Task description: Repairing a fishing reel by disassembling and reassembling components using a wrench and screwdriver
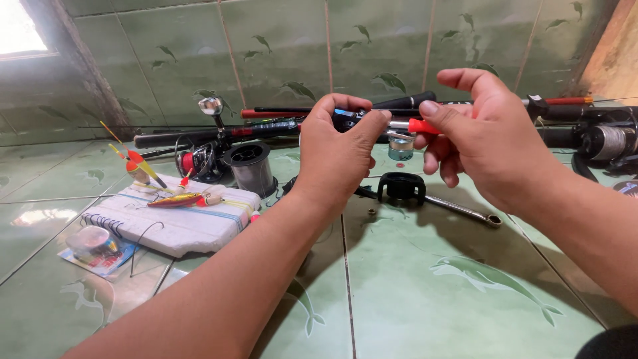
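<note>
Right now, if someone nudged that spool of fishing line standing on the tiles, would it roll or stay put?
The spool of line stands on its flat end on the tiled floor, so a nudge would probably slide it rather than roll it. The glossy tiles look slick. Tipped onto its round side, it would likely roll.
</note>
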